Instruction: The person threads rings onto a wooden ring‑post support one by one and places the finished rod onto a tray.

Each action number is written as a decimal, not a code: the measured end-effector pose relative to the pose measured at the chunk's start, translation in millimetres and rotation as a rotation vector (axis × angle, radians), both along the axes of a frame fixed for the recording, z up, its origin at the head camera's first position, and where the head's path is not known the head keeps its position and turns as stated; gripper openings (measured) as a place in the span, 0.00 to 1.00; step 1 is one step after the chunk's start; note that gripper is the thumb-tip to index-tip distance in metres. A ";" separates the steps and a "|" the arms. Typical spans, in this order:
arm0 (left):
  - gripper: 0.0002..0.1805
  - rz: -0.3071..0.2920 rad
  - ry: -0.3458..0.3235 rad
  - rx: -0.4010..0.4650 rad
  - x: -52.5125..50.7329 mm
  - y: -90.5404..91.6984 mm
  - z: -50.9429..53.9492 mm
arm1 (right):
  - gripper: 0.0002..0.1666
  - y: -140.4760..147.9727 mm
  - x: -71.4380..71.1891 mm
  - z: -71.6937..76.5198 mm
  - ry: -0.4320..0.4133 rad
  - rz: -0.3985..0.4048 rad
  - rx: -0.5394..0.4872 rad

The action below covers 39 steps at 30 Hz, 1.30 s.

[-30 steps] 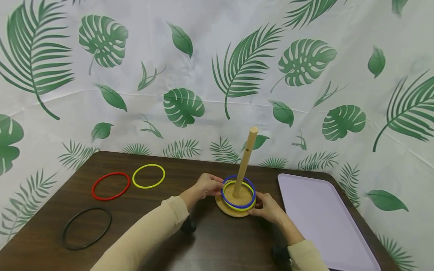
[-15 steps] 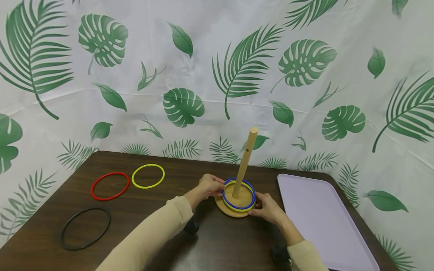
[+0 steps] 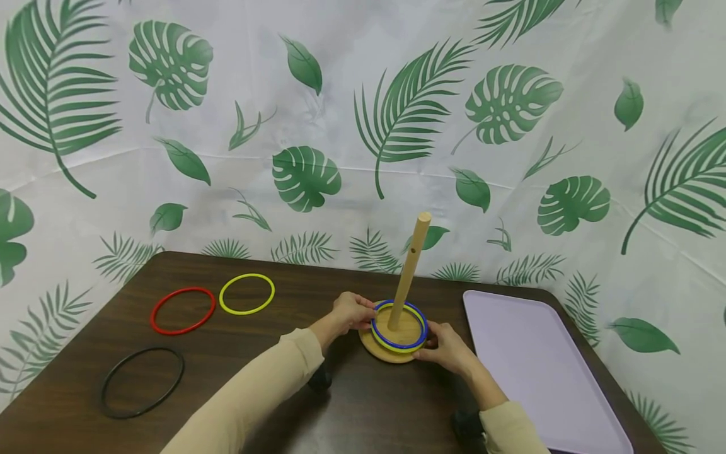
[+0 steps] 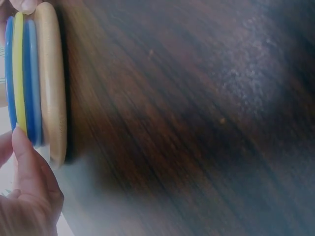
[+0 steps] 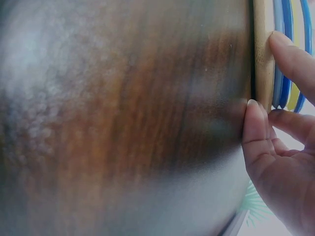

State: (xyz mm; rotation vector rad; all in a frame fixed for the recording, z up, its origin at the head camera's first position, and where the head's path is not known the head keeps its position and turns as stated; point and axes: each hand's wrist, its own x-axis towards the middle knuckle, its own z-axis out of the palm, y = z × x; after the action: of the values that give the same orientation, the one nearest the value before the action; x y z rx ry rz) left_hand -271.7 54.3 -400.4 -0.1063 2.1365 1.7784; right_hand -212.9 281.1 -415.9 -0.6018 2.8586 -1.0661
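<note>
A round wooden base [image 3: 369,343] bears an upright wooden peg [image 3: 411,265], with rings stacked around the peg. A blue ring [image 3: 416,341] lies on top and a yellow ring [image 4: 19,73] just under it; lower down are a blue ring [image 4: 28,83] and a paler blue ring [image 4: 34,88]. My left hand [image 3: 350,311] pinches the upper rings at their left side, its fingertip on the yellow one in the left wrist view. Across the stack, my right hand [image 3: 450,350] holds the base's right edge, fingertips close to the rings.
On the dark wooden table [image 3: 374,416], a red ring [image 3: 183,331], a yellow ring [image 3: 247,312] and a black ring [image 3: 129,415] lie to the left. A lilac tray [image 3: 539,359] stands close on the right. Leaf-print cloth [image 3: 340,113] hangs behind.
The top blue ring has come down at its far side and lies closer over the yellow one. My left hand has shifted slightly right; my right hand stays about where it was.
</note>
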 end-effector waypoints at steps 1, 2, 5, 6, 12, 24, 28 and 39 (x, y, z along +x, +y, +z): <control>0.09 0.000 0.002 -0.001 0.8 -0.4 0.8 | 0.38 -0.2 -0.2 0.1 -0.002 -0.003 0.005; 0.09 -0.002 0.004 -0.001 1.6 -0.9 1.6 | 0.38 -0.4 -0.6 0.0 -0.001 -0.003 0.008; 0.08 -0.006 0.002 0.001 2.1 -1.9 3.3 | 0.37 -1.1 -1.4 0.2 0.001 0.001 0.000; 0.08 -0.006 0.001 0.004 2.5 -2.4 3.9 | 0.37 -1.1 -1.7 0.1 0.004 0.005 -0.005; 0.08 -0.017 -0.002 0.030 3.7 -5.8 5.2 | 0.36 -1.3 -1.8 -0.4 0.011 0.019 -0.032; 0.14 -0.155 0.062 0.045 2.6 -46.5 11.3 | 0.37 1.2 -2.9 -2.4 0.003 0.013 -0.024; 0.17 -0.230 0.091 0.025 2.6 -72.3 16.6 | 0.37 2.0 -3.4 -2.3 0.003 0.016 -0.029; 0.20 -0.285 0.089 0.002 6.2 -132.3 19.2 | 0.37 1.0 -2.5 -1.9 -0.001 0.025 -0.019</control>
State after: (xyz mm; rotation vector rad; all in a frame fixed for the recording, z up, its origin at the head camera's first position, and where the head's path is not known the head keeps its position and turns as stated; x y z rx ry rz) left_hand -265.5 -77.9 -381.3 0.2700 2.0875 1.6464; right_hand -215.4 282.1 -417.7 -0.6365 2.8349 -1.0914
